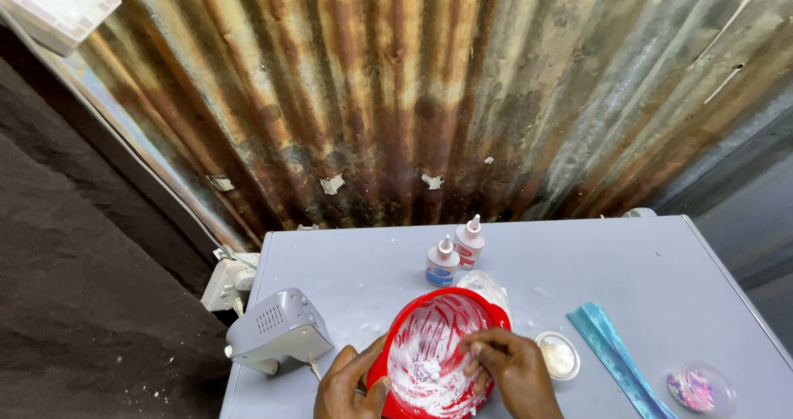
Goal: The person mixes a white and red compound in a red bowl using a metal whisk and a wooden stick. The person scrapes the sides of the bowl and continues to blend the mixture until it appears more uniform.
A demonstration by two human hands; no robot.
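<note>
Red bowl (438,349) at the table's (628,279) near edge, smeared white inside | left hand (351,386) clasps its rim, fingers curled on it | right hand (512,369) inside the bowl, fingertips bunched together against the white paste | two small bottles (454,254) stand behind | grey device (277,330) to the left.

The single head-worn camera looks steeply down and forward from just above the near edge of a grey table (644,279), close over the red bowl (438,349) at the bottom of the frame, facing a rusty corrugated metal wall (429,80) that fills the upper half.
</note>
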